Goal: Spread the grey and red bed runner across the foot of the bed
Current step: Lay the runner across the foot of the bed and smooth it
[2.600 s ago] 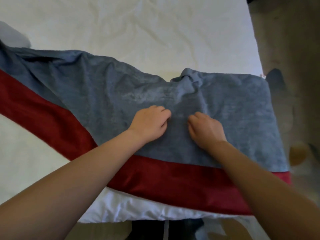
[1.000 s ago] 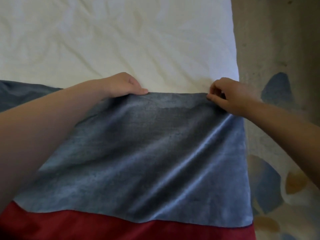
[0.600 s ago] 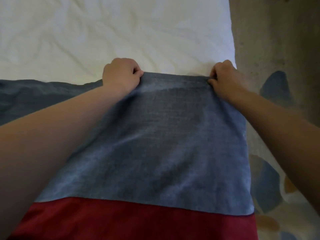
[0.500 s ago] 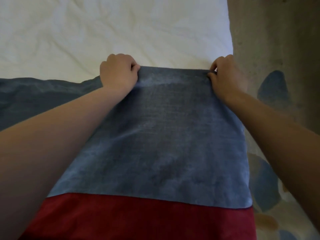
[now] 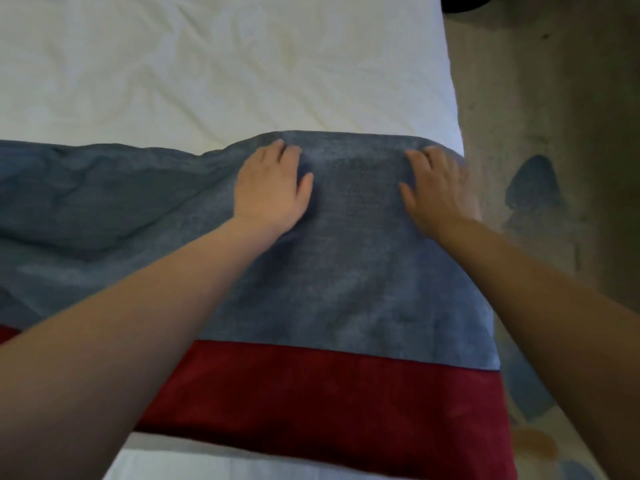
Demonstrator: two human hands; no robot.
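Hands: I read the left hand (image 5: pixel 273 188) and right hand (image 5: pixel 436 192) as flat, fingers straight, pressing the grey panel and gripping nothing.
Runner: the bed runner (image 5: pixel 346 289) lies across the white sheet (image 5: pixel 207 81), creased toward the left.
Risk: an outward push could slide its right end off the mattress; the edge there is blurred.
Risk: flat palms may drag the folds along instead of clearing them.

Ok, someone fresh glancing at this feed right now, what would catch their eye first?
The soft grey bed runner with its deep red band fills the middle, lying across the crumpled white sheet as far as its right edge. The left hand and right hand lie flat near its far grey edge; its left stretch looks rumpled.
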